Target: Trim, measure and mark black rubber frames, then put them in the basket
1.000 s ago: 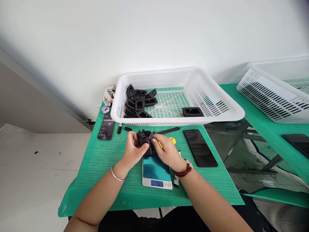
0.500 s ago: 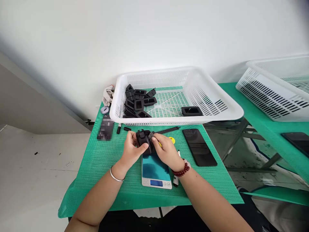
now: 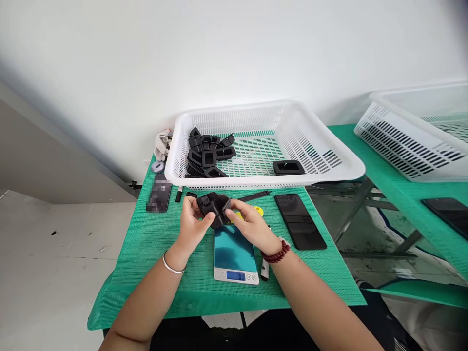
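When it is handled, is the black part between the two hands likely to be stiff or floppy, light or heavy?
The black part is probably light, being small beside the left hand and right hand that hold it. It is likely not floppy, since similar black pieces in the white basket have distinct frame shapes.

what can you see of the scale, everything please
The scale is a flat white slab with a shiny blue-green plate that looks metallic. Its near edge carries a blue display, apparently reading 0.0, and round buttons. It lies flat on the green mat. A black part held over its far end hides some of it; whether they touch is unclear.
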`<state>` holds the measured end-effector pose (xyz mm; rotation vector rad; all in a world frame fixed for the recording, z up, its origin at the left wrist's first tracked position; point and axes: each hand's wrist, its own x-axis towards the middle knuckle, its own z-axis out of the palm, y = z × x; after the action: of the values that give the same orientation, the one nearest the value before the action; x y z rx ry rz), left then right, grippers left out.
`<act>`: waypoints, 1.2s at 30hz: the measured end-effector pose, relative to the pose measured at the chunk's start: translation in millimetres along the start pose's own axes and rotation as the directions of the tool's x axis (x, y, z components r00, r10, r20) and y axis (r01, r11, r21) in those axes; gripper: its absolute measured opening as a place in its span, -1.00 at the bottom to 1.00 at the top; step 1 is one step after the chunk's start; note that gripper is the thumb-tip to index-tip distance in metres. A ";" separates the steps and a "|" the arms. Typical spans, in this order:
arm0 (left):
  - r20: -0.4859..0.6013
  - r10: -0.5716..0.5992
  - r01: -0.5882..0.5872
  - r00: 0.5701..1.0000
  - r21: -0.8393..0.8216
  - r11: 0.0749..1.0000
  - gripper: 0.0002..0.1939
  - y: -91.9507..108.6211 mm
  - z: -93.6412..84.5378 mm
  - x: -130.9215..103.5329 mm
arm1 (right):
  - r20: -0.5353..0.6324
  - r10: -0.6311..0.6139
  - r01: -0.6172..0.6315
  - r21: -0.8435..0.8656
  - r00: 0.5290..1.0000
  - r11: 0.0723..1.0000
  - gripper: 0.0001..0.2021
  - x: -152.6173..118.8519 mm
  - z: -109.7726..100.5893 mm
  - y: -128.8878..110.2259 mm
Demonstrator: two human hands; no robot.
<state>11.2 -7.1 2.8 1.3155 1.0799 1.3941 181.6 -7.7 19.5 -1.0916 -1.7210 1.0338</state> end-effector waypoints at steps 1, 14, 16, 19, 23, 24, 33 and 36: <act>0.014 0.013 -0.013 1.000 0.013 1.000 -0.48 0.2 -0.1 -0.8 | -0.008 -0.018 0.017 -0.022 1.000 1.000 -0.80 -0.4 0.5 -0.3; 0.104 -0.072 0.076 0.992 -0.037 0.996 -0.34 3.1 8.8 -5.7 | -0.208 0.021 -0.021 0.001 0.978 1.000 -0.77 -2.0 3.4 6.9; 0.108 -0.044 0.046 0.993 -0.018 0.999 -0.37 2.9 7.5 -5.1 | -0.184 0.084 -0.060 0.129 0.979 0.990 -0.75 -1.6 2.2 6.8; 0.148 0.036 -0.042 0.988 0.039 0.998 -0.44 2.9 4.4 -3.2 | -0.174 0.134 -0.088 0.250 0.976 0.964 -0.75 -0.4 -0.2 5.6; 0.217 0.153 -0.195 0.964 0.184 0.963 -0.49 4.2 1.3 -0.3 | -0.192 0.150 -0.083 0.317 0.970 0.945 -0.75 0.6 -2.4 5.5; 0.230 0.174 -0.226 0.957 0.221 0.949 -0.50 4.8 0.9 0.1 | -0.197 0.148 -0.079 0.322 0.969 0.944 -0.74 0.5 -2.6 6.1; 0.319 0.209 -0.309 0.925 0.305 0.901 -0.35 8.1 -0.8 -0.5 | -0.151 0.118 -0.051 0.387 0.981 0.921 -0.74 -1.1 -5.8 8.7; 0.297 0.296 -0.401 0.908 0.405 0.822 -0.38 7.1 -2.8 2.4 | -0.120 0.125 -0.062 0.430 0.985 0.901 -0.75 -1.3 -6.8 7.2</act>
<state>8.0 -6.3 10.1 2.0556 1.0869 1.2441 190.1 -5.5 14.7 -0.9441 -1.2555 1.2843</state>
